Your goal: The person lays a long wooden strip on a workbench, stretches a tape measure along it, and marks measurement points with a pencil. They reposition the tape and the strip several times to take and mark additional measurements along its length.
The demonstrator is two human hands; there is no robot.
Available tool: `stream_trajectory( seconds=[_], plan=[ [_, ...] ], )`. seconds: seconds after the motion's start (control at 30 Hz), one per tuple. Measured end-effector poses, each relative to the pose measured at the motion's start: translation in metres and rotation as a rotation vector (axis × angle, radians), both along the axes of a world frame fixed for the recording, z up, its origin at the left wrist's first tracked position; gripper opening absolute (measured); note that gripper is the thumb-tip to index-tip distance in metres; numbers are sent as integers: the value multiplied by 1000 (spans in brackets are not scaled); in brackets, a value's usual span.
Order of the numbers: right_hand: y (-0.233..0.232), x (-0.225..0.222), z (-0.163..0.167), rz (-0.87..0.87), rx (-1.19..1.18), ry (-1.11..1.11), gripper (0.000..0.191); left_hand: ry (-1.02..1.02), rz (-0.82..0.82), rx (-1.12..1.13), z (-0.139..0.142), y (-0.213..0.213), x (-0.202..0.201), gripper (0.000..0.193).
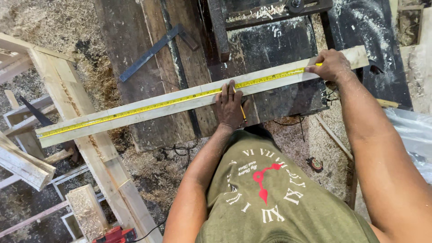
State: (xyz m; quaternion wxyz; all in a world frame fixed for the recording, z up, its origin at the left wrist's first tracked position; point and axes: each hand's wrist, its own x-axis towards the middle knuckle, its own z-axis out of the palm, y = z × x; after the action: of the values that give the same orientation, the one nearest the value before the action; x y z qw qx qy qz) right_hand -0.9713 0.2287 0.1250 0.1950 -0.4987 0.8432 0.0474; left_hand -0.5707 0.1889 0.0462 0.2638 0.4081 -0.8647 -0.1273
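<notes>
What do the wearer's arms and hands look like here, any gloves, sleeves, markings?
Both hands bare: no gloves, rings or watch on the left hand or right hand. Forearms bare, dusted with sawdust specks; no sleeves reach them. The olive-green T-shirt has a pale clock-dial print with red hands.

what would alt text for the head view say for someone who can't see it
A person's left hand presses a yellow tape measure flat along a long wooden plank, with a pencil under its fingers, while the right hand holds the tape's far end. The plank lies across a dark workbench amid sawdust.
</notes>
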Motion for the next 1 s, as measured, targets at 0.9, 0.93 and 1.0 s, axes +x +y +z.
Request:
stream_trajectory(
  seconds=[0.9,0.93,1.0],
  plan=[
    [-16,-9,-14,177,26,58,49,-17,65,-38,8,-8,5,46],
    [-18,-6,-15,170,14,48,50,-18,67,-29,9,-10,6,46],
    [-17,-4,-18,148,-1,34,52,-15,62,-5,12,-11,7,45]
  ],
)
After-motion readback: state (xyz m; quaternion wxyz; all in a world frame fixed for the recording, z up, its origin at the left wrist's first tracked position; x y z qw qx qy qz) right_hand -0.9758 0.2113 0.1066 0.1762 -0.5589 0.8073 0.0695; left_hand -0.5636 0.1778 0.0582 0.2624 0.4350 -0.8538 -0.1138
